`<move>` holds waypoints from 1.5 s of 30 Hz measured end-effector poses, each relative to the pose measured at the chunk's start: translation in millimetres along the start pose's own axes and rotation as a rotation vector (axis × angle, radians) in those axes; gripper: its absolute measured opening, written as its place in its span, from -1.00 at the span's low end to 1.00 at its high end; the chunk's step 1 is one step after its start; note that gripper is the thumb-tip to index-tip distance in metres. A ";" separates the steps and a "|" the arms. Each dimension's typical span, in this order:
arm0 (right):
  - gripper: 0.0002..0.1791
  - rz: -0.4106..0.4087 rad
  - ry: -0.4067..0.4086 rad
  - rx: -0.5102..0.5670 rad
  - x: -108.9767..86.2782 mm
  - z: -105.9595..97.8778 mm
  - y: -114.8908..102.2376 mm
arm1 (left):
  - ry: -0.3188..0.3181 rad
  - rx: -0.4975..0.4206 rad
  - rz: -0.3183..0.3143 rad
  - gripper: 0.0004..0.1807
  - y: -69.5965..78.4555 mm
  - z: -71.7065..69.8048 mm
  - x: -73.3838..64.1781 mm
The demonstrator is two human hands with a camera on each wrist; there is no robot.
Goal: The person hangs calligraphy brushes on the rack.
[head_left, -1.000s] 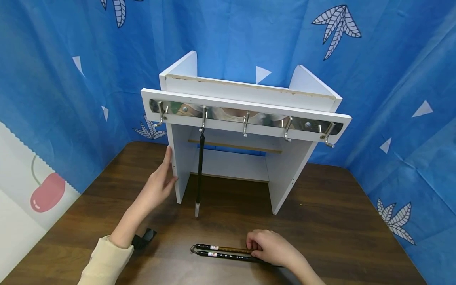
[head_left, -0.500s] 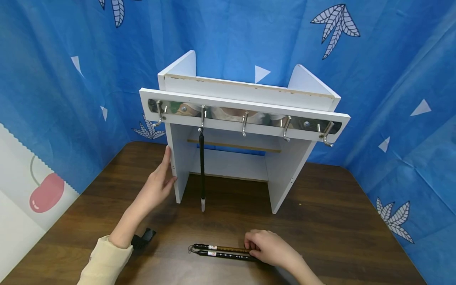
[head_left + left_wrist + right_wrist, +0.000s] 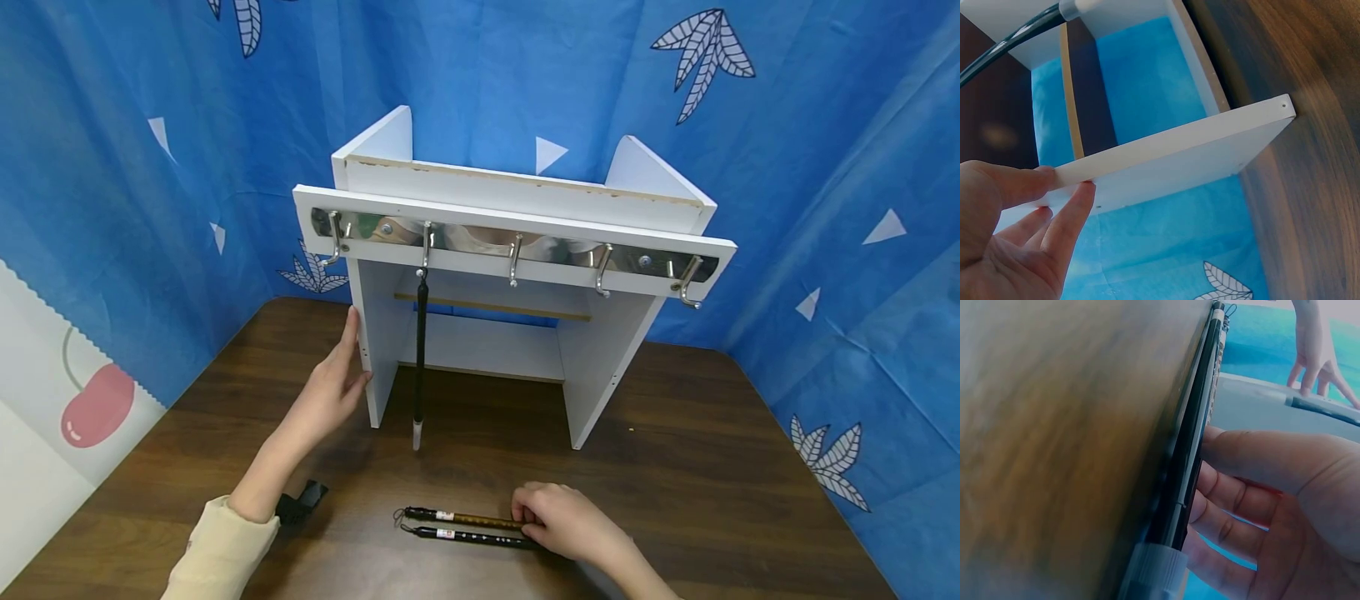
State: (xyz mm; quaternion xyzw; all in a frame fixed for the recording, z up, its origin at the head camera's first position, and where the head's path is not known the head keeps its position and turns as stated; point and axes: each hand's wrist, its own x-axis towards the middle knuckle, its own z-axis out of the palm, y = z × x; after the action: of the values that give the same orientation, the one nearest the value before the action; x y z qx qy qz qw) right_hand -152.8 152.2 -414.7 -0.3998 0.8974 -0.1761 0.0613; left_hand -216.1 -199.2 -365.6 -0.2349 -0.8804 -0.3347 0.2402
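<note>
My left hand (image 3: pixel 327 392) grips the front edge of a white shelf's left side panel (image 3: pixel 1172 147), thumb on one face and fingers on the other. On the tabletop my right hand (image 3: pixel 566 521) pinches a brown-gold patterned calligraphy brush (image 3: pixel 480 522) by its right part, which the fingers hide. Alongside lies a black calligraphy brush (image 3: pixel 468 537) with pale marks; in the right wrist view this black brush (image 3: pixel 1192 450) shows a clear cap (image 3: pixel 1150 572). Both have hanging loops at their left ends. Another black brush (image 3: pixel 421 350) hangs, tip down, from the second hook from the left.
Across the front of the white shelf (image 3: pixel 525 179) runs a rail (image 3: pixel 480 237) with several metal hooks. A small black object (image 3: pixel 302 502) lies near my left forearm on the brown wooden table (image 3: pixel 697 467). Blue curtains (image 3: pixel 480 75) surround the back and sides.
The brown-gold brush's loop end has shifted up and left, widening its gap from the black brush. The hanging brush swings slightly from side to side. My left hand stays on the panel.
</note>
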 end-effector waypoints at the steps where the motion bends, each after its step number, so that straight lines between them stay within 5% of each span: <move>1: -0.76 -0.002 0.001 -0.002 0.3 0.0 -0.5 | 0.000 0.000 -0.002 0.17 -0.2 -0.2 0.1; 45: -0.80 -0.038 0.088 0.037 2.0 -7.4 -8.7 | 0.016 -0.009 0.019 0.17 -1.1 1.2 -0.6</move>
State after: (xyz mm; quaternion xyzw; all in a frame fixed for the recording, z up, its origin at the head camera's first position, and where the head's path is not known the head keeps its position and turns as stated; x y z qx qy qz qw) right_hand -149.9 147.3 -404.6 -0.4073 0.8881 -0.2114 0.0256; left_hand -216.6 -199.2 -367.2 -0.2416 -0.8747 -0.3380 0.2494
